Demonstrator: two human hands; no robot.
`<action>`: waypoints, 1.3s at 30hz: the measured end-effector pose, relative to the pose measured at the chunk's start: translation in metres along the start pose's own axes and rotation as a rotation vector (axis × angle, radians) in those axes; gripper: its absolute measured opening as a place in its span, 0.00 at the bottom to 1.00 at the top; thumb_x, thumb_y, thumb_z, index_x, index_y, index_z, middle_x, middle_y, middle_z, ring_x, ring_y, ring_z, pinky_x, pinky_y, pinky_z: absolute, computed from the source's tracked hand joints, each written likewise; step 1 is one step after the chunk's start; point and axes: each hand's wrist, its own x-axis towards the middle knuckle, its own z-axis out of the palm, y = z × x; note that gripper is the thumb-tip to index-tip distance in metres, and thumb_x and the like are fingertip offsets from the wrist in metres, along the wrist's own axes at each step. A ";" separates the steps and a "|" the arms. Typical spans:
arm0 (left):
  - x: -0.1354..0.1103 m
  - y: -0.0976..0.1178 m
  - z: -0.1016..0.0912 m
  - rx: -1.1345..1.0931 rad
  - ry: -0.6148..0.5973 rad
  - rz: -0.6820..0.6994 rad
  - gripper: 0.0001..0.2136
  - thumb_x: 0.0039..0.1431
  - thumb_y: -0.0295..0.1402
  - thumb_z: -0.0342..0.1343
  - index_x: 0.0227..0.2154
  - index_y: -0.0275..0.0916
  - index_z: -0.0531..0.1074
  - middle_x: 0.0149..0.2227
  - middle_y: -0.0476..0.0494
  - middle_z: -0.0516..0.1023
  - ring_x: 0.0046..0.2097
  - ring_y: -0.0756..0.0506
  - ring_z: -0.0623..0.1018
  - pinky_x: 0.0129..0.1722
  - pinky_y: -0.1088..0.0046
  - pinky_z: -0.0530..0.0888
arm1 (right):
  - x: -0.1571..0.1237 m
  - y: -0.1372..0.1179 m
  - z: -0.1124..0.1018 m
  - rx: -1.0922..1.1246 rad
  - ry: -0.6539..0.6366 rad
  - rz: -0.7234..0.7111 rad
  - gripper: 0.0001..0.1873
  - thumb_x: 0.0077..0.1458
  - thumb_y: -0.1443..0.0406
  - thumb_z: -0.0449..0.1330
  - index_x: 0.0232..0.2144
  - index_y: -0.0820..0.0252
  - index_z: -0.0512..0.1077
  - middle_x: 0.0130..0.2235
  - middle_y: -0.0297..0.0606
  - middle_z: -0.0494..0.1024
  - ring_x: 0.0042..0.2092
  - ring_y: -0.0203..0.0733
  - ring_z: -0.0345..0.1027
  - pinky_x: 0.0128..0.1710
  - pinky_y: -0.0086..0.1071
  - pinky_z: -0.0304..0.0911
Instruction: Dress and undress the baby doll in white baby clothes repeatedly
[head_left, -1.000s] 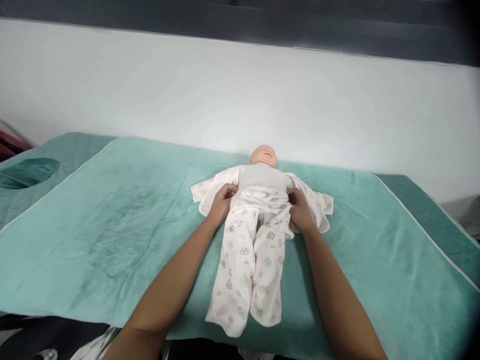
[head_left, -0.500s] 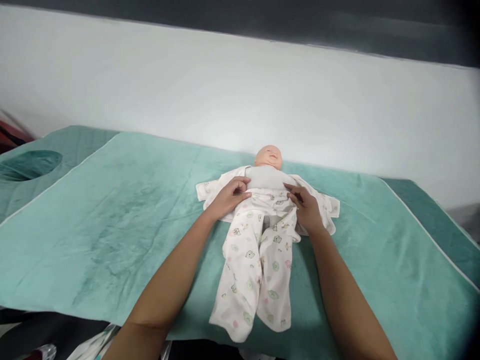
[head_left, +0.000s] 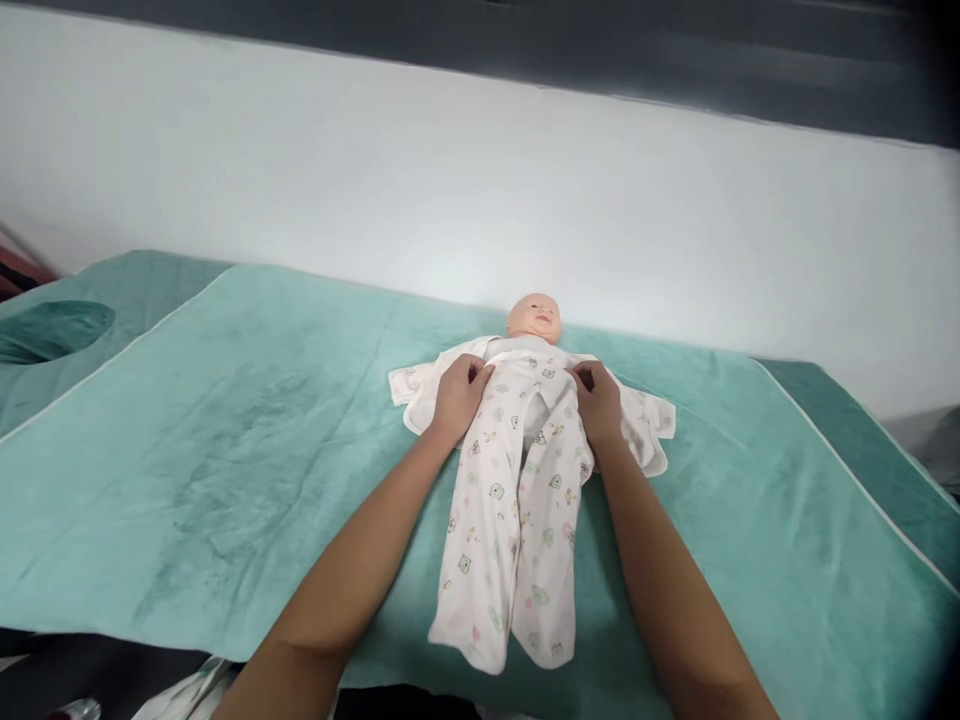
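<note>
A baby doll (head_left: 534,318) lies on its back, head toward the wall. White printed baby pants (head_left: 499,500) cover its lower body, with both legs stretched toward me and an opening at the crotch. My left hand (head_left: 460,392) pinches the waistband at its left side, and my right hand (head_left: 598,398) grips it at the right side. The waistband lies high on the doll's chest. Beneath the pants a white baby jacket (head_left: 651,420) is spread open, its sleeves out to both sides. The doll's arms and legs are hidden by cloth.
A teal sheet (head_left: 247,450) with white piping covers the bed. At the far left the bed cover has an oval face hole (head_left: 52,330). A white wall (head_left: 420,180) rises behind the doll's head. Dark items and fabric (head_left: 184,695) show below the near edge at left.
Both hands have pulled the pants' waistband up toward the doll's head, covering most of the plain white area on its chest. The fingers have closed on the waistband, and the pant legs look straighter.
</note>
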 end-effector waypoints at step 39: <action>-0.019 0.006 0.003 -0.845 -0.082 -0.491 0.14 0.48 0.36 0.63 0.37 0.39 0.69 0.32 0.49 0.76 0.33 0.47 0.76 0.36 0.67 0.74 | -0.012 -0.007 0.000 0.094 -0.122 0.124 0.11 0.55 0.55 0.57 0.34 0.55 0.67 0.36 0.38 0.77 0.39 0.46 0.67 0.37 0.37 0.63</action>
